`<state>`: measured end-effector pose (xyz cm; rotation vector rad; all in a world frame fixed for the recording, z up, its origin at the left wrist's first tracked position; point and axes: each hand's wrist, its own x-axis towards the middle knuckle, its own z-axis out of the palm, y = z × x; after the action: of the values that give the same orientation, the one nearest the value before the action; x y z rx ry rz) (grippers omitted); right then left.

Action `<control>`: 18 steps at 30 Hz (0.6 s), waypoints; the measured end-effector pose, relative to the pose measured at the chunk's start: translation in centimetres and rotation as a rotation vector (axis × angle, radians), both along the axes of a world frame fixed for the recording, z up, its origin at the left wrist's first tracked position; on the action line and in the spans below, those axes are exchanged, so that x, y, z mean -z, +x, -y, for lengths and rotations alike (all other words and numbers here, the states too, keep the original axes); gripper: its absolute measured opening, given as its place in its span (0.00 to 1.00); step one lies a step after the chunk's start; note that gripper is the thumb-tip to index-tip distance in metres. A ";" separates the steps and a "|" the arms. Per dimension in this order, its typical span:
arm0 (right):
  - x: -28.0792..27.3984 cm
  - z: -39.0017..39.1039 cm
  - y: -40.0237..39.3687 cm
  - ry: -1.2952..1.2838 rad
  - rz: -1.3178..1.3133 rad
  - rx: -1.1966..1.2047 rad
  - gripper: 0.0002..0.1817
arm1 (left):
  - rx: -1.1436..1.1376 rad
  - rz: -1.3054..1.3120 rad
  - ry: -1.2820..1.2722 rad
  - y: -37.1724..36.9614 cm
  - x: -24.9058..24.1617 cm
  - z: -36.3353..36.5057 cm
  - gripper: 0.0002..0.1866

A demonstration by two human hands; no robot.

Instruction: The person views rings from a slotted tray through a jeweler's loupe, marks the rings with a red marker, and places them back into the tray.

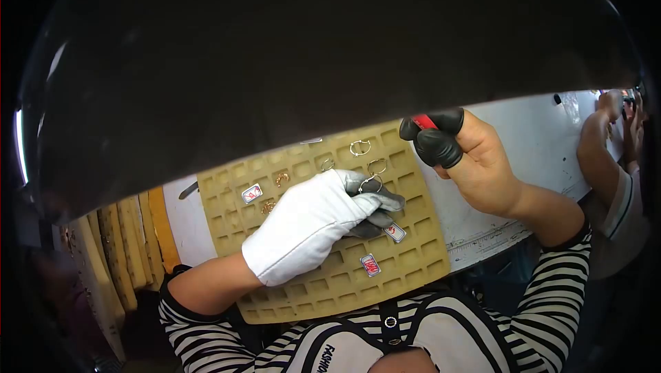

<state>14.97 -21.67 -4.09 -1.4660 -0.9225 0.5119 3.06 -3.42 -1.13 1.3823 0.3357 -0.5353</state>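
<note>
My left hand wears a white glove with grey fingertips and lies over a tan compartment tray. Its fingers are closed around a thin metal hoop, which looks like a ring or small bangle. My right hand, with black covers on thumb and fingers, is raised above the tray's right edge. It pinches a red object whose far part is hidden by the dark shape overhead. More hoops sit in compartments beyond my left hand. A small printed card lies by its fingertips.
Another card and gold-coloured pieces lie on the tray. A white table extends rightward, where another person's arm rests. Several tan boards stand at left. A dark overhang blocks the upper view.
</note>
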 end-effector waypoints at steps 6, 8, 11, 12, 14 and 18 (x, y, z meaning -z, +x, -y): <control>0.6 -0.5 0.5 0.251 -0.263 -0.102 0.13 | -0.009 0.003 -0.023 -0.1 0.2 0.0 0.16; 1.1 -0.8 0.7 0.319 -0.157 -0.045 0.12 | 0.006 0.015 -0.004 0.1 0.4 0.0 0.16; 1.3 -0.3 1.6 0.233 0.193 0.044 0.13 | 0.003 -0.004 -0.001 -0.2 0.8 -0.4 0.16; 1.1 -0.1 1.8 0.207 0.338 0.080 0.13 | 0.003 -0.003 -0.001 -0.1 0.8 -0.4 0.16; 0.6 0.3 2.0 0.178 0.483 0.115 0.13 | 0.017 -0.033 -0.030 0.2 0.7 -0.2 0.16; 0.2 0.3 0.6 0.098 0.728 0.211 0.13 | -0.007 -0.024 -0.066 0.0 0.6 -0.3 0.16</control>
<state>15.55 -21.98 -4.31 -1.6606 -1.3078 -0.2501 3.10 -3.15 -1.70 1.3118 0.3394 -0.5530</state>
